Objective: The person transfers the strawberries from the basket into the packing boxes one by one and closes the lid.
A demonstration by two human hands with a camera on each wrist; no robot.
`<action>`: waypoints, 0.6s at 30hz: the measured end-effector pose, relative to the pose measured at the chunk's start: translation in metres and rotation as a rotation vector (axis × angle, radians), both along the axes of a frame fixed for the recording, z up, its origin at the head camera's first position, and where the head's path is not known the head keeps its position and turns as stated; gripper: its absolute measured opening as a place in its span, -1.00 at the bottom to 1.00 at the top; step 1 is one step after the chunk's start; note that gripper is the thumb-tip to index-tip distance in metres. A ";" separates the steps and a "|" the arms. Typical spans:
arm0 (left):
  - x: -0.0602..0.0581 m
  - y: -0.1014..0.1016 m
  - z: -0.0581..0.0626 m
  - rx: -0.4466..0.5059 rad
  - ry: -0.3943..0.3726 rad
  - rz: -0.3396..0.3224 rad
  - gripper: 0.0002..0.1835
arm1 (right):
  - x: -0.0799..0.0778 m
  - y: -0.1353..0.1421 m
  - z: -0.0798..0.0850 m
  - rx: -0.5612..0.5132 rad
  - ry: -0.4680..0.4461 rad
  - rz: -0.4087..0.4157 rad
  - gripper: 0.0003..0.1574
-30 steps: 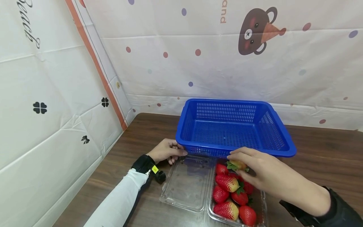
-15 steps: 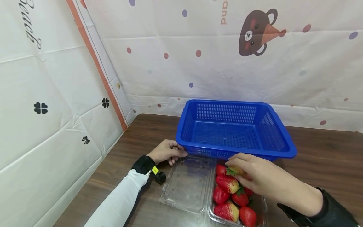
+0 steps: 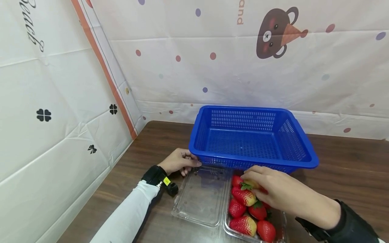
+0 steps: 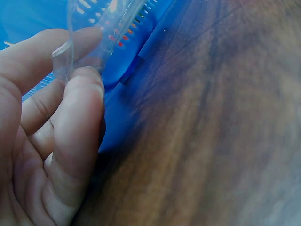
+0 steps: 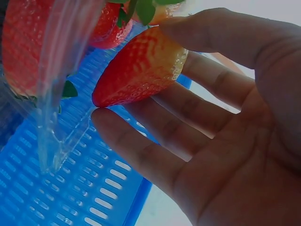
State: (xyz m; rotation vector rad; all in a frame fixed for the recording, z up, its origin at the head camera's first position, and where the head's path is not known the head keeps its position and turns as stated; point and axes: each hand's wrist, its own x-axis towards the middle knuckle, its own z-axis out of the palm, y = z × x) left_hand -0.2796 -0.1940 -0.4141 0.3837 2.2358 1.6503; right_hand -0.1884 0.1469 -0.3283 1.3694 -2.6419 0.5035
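Observation:
My left hand (image 3: 180, 162) pinches the far left corner of the clear plastic lid (image 4: 62, 55) between thumb and fingers. The lid lies folded open, left of its clear plastic box (image 3: 227, 226). Several red strawberries (image 3: 243, 196), some with pale yellow tops, fill that box. Over its far end is my right hand (image 3: 270, 185), palm down. It holds a red and yellow strawberry (image 5: 141, 70) between thumb and fingers, low among the others; in the head view its green leaves show and the hand hides part of it.
Just behind the box stands a blue plastic basket (image 3: 243, 160) with slotted walls and nothing inside. All of it rests on a brown wood-grain table (image 3: 165, 136). Printed white cloth (image 3: 170, 77) hangs behind the table and along its left side.
My right hand has lowered the strawberry into the far end of the box and shifted slightly left and nearer. The left hand stays put on the lid.

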 end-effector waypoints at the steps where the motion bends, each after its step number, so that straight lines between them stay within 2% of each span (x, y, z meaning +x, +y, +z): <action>1: 0.000 0.000 0.000 -0.002 0.001 -0.001 -0.69 | 0.000 0.000 0.000 0.004 -0.010 0.003 -0.56; 8: 0.001 0.001 0.001 -0.009 0.004 -0.003 -0.71 | 0.001 -0.001 -0.004 0.042 -0.070 -0.012 -0.57; 18: 0.002 0.000 0.001 0.007 0.004 -0.007 -0.71 | 0.000 -0.002 -0.007 0.056 -0.065 -0.012 -0.58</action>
